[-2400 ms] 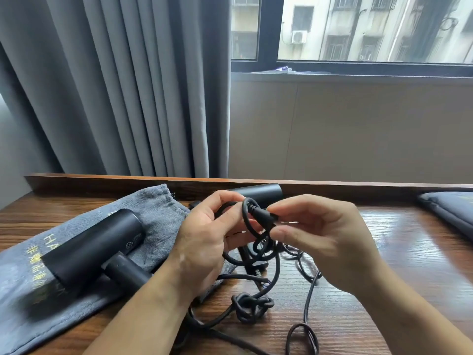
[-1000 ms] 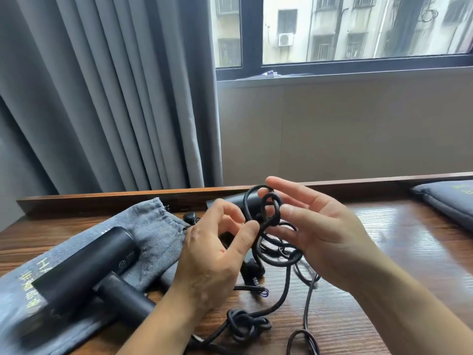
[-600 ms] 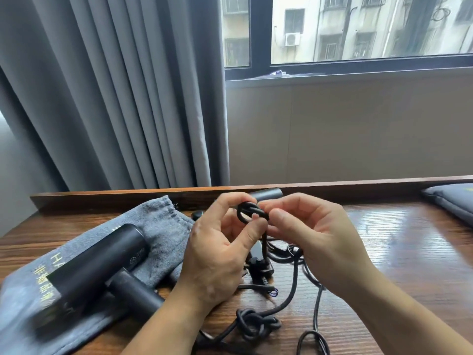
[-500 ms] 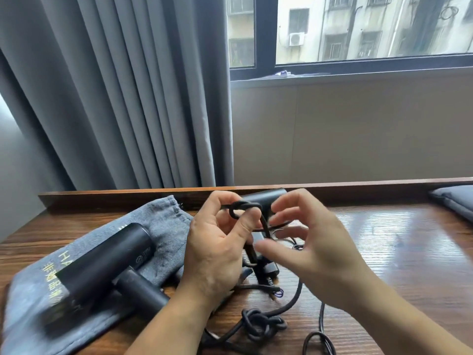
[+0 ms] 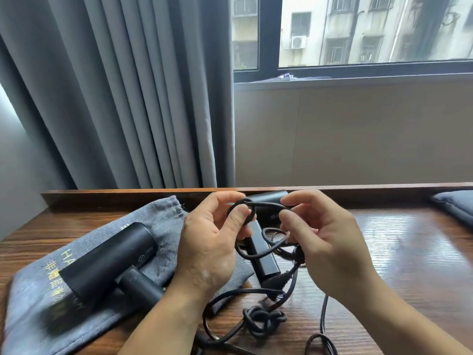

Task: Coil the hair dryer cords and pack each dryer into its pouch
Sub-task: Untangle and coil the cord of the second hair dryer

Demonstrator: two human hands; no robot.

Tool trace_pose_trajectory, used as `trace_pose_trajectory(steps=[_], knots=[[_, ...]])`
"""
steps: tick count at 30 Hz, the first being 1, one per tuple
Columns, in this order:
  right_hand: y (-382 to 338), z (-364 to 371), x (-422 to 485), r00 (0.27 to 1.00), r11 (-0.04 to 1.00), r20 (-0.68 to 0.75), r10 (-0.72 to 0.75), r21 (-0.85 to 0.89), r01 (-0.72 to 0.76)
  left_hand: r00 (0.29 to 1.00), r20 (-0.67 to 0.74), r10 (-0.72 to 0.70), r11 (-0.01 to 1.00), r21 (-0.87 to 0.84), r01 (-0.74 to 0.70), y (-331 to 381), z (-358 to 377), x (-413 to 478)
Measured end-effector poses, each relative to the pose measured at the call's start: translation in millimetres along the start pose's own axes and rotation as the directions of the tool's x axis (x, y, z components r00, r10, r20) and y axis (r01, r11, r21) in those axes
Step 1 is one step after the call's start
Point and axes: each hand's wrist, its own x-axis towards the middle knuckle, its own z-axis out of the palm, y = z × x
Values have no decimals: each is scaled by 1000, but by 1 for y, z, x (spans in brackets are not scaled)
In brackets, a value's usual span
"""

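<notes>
Cord (image 5: 265, 319) black, tangled, knotted | we pinch one small loop with left hand (image 5: 207, 242) and right hand (image 5: 325, 242)

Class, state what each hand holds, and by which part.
Both pinch the black cord: left hand at a small loop, right hand on the strand running from it.

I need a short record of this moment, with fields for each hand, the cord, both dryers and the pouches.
left hand: pinches a small loop of the cord
right hand: pinches the same cord beside the loop
tangle: knotted cord lying on the table
first dryer: lies on the grey pouch, unpacked
second dryer: on the table behind the hands
dark pouch: far right of the table
</notes>
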Motion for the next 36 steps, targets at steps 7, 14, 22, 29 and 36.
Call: trace_pose_trajectory(steps=[7, 14, 22, 29, 36], knots=[[-8, -8, 1, 993, 981, 20, -117, -156, 119, 973, -92, 213, 926, 337, -171, -1, -3, -5], [-7, -7, 0, 956, 889, 53, -288, -357, 288, 991, 119, 60, 992, 105, -73, -3, 7, -14], [-5, -9, 0, 999, 951, -2, -51, -307, 48, 949, 302, -89, 948, -268, 174, -4, 12, -10], [2, -33, 11, 936, 973, 279, 213, -143, -179, 986, -42, -160, 930, -341, 137, -1, 13, -2], [6, -30, 10, 976, 952, 217, 26, -302, 42, 948, 223, -227, 926, -250, 281, -1, 8, -5]])
